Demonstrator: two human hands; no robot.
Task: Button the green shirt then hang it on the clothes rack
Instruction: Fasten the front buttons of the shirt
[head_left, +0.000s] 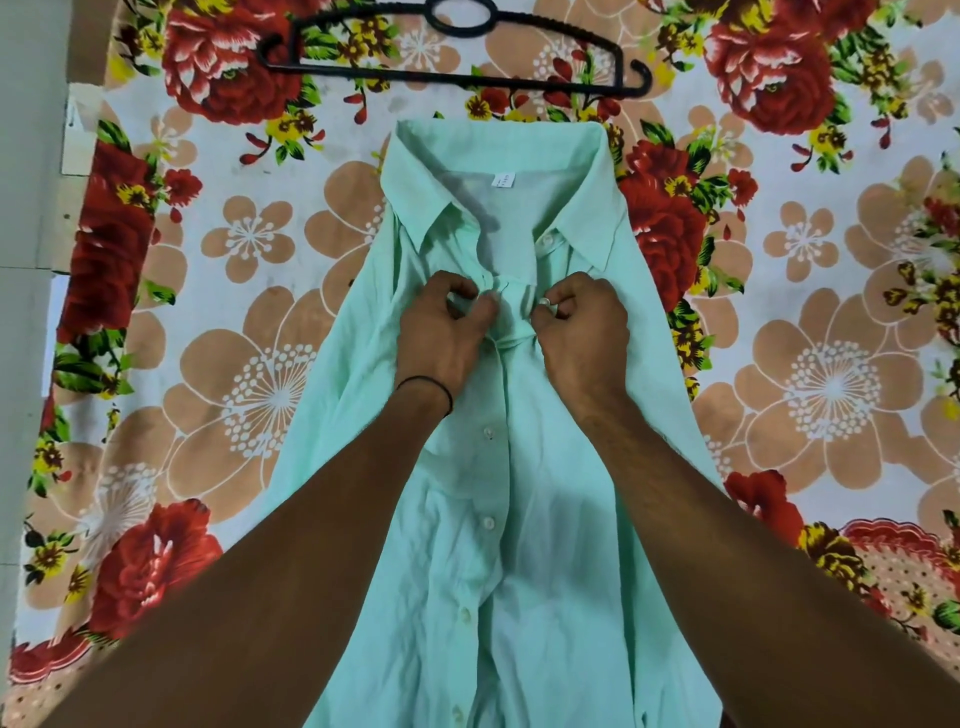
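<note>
A mint-green shirt lies flat on a floral bedsheet, collar pointing away from me. Several white buttons run down its front placket and look fastened. My left hand pinches the left edge of the placket just below the collar. My right hand pinches the right edge opposite it, a white button showing at its fingertips. The cloth bunches up between the two hands. A black plastic hanger lies flat on the sheet beyond the collar, apart from the shirt.
The floral bedsheet covers the whole surface around the shirt. A pale wall or floor strip runs along the left edge. No clothes rack is in view.
</note>
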